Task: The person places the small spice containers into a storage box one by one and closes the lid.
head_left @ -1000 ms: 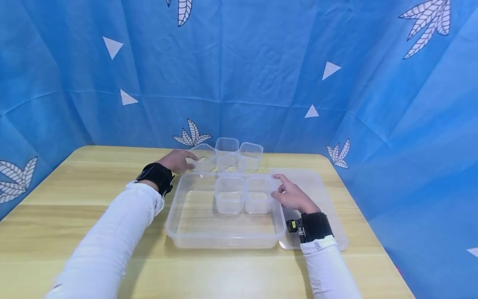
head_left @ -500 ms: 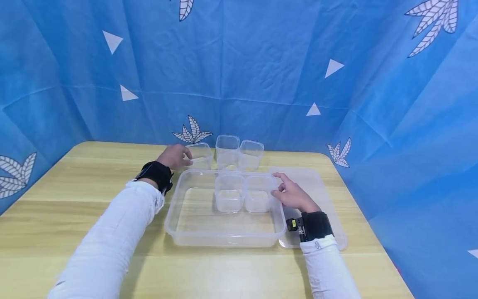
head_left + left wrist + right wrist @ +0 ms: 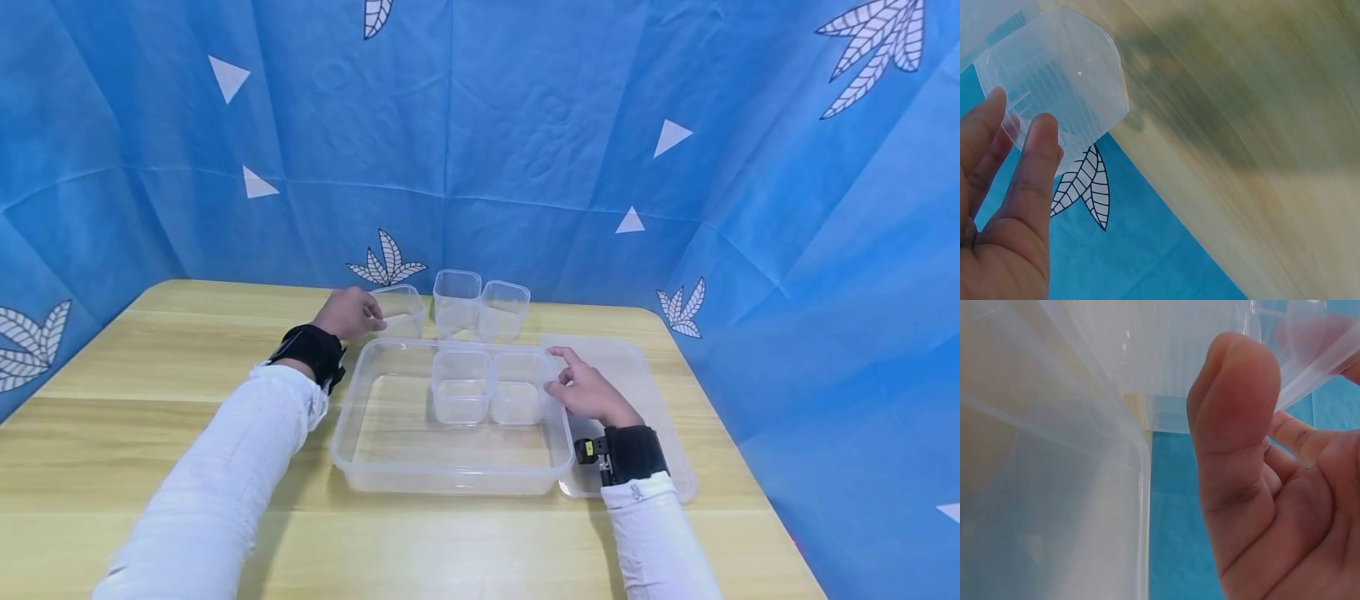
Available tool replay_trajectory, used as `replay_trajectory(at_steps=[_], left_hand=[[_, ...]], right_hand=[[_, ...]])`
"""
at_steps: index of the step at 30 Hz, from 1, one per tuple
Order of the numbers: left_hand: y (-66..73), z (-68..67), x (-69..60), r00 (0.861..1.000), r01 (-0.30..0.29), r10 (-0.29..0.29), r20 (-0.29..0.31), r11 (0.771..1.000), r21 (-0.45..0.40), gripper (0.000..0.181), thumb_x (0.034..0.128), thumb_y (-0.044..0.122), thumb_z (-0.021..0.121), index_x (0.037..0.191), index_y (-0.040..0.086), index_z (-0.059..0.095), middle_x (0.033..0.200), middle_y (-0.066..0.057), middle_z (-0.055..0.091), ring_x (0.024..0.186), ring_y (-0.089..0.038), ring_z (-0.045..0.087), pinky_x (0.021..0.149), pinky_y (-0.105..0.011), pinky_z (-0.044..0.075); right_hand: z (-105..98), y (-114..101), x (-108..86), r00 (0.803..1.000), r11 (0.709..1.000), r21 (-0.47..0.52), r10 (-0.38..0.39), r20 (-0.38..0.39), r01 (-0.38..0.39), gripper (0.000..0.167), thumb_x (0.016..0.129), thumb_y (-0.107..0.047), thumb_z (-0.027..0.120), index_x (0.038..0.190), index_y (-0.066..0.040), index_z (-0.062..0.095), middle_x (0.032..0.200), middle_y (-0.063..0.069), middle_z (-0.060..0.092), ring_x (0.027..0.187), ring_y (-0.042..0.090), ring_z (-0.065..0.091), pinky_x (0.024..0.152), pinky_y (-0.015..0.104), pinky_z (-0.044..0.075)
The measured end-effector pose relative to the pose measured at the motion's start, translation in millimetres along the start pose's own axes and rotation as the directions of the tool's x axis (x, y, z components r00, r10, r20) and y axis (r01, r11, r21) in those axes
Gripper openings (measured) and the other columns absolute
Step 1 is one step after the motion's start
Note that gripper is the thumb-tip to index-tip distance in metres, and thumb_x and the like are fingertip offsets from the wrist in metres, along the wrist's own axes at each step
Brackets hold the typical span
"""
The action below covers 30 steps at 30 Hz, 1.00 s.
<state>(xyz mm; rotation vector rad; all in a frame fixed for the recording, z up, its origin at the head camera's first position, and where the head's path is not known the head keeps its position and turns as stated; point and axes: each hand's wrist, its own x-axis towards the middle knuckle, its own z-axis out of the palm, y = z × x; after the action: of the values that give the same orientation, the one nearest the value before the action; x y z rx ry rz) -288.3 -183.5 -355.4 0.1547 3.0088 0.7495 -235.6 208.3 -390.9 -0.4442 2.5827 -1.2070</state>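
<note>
A large clear plastic box point(image 3: 450, 482) stands in the middle of the table. Two small square clear cups sit in its back right part, a left one point(image 3: 461, 404) and a right one point(image 3: 517, 408). My right hand point(image 3: 592, 396) holds the right cup at its outer side, thumb at the front and index finger at the back; in the right wrist view a finger shows through the plastic. Behind the box, my left hand point(image 3: 348, 314) pinches another clear cup point(image 3: 401, 312) by its left side. The left wrist view shows thumb and fingers at this cup's edge point(image 3: 1054, 69).
Two more clear cups stand at the back, a left one point(image 3: 456, 304) and a right one point(image 3: 504, 308). A flat translucent lid point(image 3: 660, 417) lies right of the box, under my right forearm. A blue patterned curtain point(image 3: 525, 125) hangs behind the table point(image 3: 187, 450).
My left hand has shifted slightly left with the back left cup, widening the gap to the neighbouring cup. My right hand has stayed in place at the right cup in the box.
</note>
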Motion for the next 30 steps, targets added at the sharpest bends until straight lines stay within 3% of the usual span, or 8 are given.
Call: replay_trajectory(at_steps=[10, 20, 30], left_hand=[[-5.9, 1.8, 0.4, 1.000, 0.001, -0.002, -0.027, 0.999, -0.037, 0.015, 0.0891, 0.013, 0.072, 0.096, 0.000, 0.073, 0.108, -0.022, 0.065, 0.103, -0.038, 0.055, 0.088, -0.049, 0.046], [-5.8, -0.9, -2.4, 0.999, -0.019, 0.017, -0.039, 0.999, -0.041, 0.016, 0.0886, 0.014, 0.072, 0.095, -0.001, 0.073, 0.095, -0.015, 0.069, 0.090, -0.032, 0.061, 0.079, -0.043, 0.049], [-5.1, -4.7, -3.4, 1.000, -0.010, 0.008, -0.030, 0.998, -0.055, 0.015, 0.0896, 0.013, 0.071, 0.097, 0.000, 0.073, 0.099, -0.015, 0.067, 0.093, -0.032, 0.059, 0.080, -0.044, 0.048]], right_hand=[[0.8, 0.0, 0.6, 1.000, 1.000, 0.005, 0.011, 0.000, -0.011, 0.059, 0.096, -0.014, 0.055, 0.149, -0.010, 0.029, 0.089, 0.014, 0.057, 0.062, 0.022, 0.053, 0.058, 0.033, 0.047], [1.1, -1.7, 1.0, 1.000, 1.000, -0.005, 0.029, -0.007, -0.029, 0.060, 0.096, -0.013, 0.055, 0.149, -0.011, 0.029, 0.090, 0.013, 0.056, 0.059, 0.021, 0.052, 0.057, 0.033, 0.045], [0.6, -2.6, 1.2, 0.999, 0.999, -0.009, 0.041, -0.007, -0.041, 0.060, 0.096, -0.014, 0.056, 0.150, -0.012, 0.029, 0.091, 0.014, 0.056, 0.062, 0.022, 0.053, 0.058, 0.033, 0.046]])
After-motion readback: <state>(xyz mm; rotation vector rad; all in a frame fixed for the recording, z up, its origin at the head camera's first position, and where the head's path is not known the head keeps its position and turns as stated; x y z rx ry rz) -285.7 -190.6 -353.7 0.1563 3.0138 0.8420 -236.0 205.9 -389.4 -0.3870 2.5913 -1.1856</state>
